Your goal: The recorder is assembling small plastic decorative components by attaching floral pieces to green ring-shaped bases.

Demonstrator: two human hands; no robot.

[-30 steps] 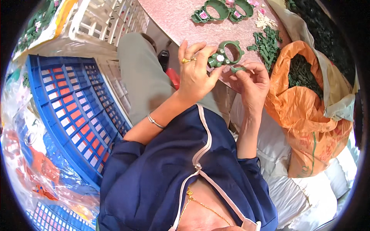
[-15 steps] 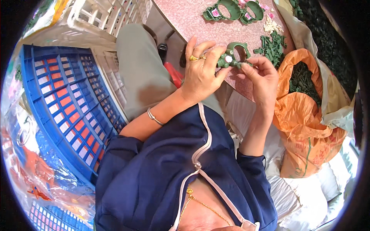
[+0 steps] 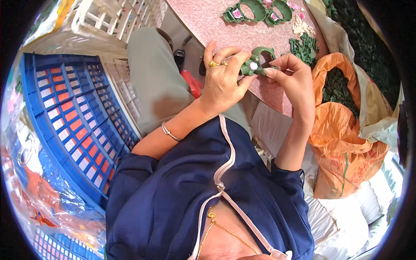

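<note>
The left hand and right hand pinch a green ring with their fingers over the worktop edge (fitting it together, maybe), so the next push should be gentle.

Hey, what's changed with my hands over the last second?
Your right hand has moved forward and in, to the edge of the green ring piece. The small green part it was pinching can't be made out now, so I can't tell whether it let go. Your left hand still holds the ring piece; the orange bag stayed put.
</note>
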